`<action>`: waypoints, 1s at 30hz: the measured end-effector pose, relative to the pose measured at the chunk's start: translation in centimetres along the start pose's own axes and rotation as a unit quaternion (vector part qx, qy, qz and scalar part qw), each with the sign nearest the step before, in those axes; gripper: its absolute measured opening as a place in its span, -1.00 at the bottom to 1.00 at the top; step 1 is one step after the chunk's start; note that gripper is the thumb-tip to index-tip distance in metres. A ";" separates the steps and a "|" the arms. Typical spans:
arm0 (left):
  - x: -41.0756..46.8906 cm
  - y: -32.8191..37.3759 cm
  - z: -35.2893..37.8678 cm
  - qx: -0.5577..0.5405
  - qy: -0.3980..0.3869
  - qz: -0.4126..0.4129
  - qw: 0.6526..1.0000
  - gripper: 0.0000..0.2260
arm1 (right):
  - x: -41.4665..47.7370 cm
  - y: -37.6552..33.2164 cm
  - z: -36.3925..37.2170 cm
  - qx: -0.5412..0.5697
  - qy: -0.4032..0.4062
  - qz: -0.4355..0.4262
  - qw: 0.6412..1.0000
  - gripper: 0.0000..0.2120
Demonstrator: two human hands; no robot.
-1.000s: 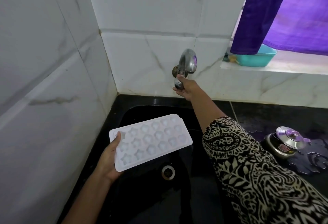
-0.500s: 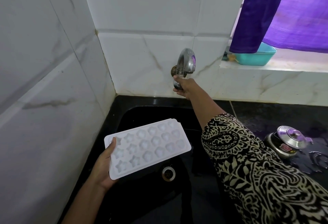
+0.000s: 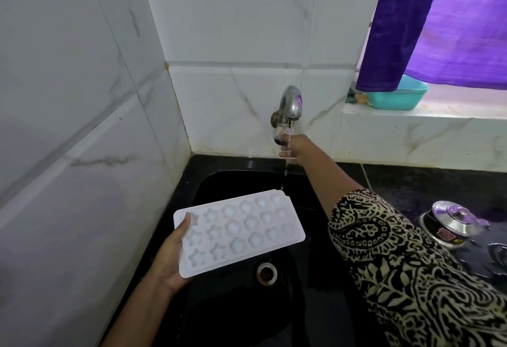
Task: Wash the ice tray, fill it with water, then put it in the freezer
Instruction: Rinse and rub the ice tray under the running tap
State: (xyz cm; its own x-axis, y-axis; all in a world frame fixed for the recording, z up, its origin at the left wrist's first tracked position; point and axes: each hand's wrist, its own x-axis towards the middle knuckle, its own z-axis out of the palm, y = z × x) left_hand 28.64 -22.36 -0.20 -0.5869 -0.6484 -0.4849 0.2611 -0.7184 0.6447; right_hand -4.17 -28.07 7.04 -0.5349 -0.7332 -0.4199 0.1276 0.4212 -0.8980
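A white ice tray with star and flower shaped cups is held level over the black sink. My left hand grips its near left end, thumb on top. My right hand reaches to the chrome tap on the back wall and holds the tap's handle. A thin stream of water falls from the tap into the sink, just past the tray's far corner.
The sink drain lies below the tray. White tiled walls close off the left and back. A steel pot with a lid stands on the wet black counter at the right. A teal tub sits on the window ledge under a purple curtain.
Water now runs from the tap where none fell before. My right hand stays on the handle. The tray stays held over the sink.
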 end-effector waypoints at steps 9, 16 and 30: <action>-1.2 -2.2 1.0 -0.035 0.013 0.040 0.998 -0.51 | -4.0 4.5 -2.7 -0.195 0.032 -0.100 0.975 -0.78; 0.1 -2.4 2.1 -0.065 0.025 0.079 0.994 -0.44 | -7.8 9.9 -5.8 -0.240 0.084 -0.211 0.944 -0.77; 3.2 -0.8 0.6 -0.045 0.079 0.090 0.992 -0.51 | 0.3 -1.1 -1.5 0.066 -0.070 -0.021 0.995 -0.54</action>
State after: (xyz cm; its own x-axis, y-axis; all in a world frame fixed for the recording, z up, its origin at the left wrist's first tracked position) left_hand 26.12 -23.68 -1.93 -0.3994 -0.7941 -0.4581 0.4220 -0.6029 0.6770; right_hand -5.76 -27.94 8.06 -0.4206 -0.8199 -0.3883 0.2223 0.3218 -0.9203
